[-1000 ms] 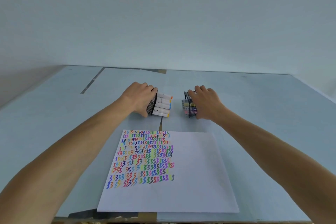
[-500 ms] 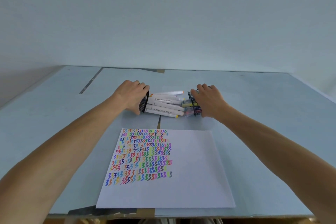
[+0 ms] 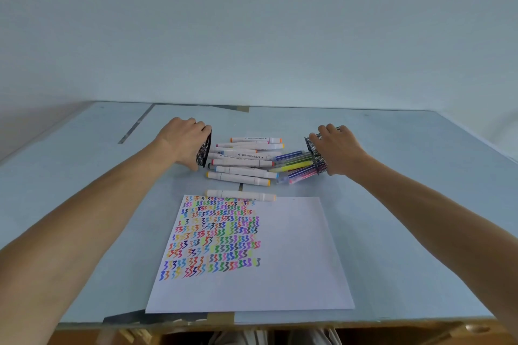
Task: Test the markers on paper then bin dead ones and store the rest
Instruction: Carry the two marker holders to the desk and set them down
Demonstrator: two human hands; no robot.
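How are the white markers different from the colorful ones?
The white markers are thick, with white barrels and small colored ends; the colorful pens are thinner and colored all along. The white markers lie fully out; some colorful pens still reach into the right mesh cup. Both lie piled on the table.

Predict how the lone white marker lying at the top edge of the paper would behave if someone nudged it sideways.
The white marker has a long, rounded-looking barrel lying flat, so it would probably roll rather than slide. It rests half on the paper, whose thin edge likely would not stop it. It looks slim and plastic, so probably light and stiff.
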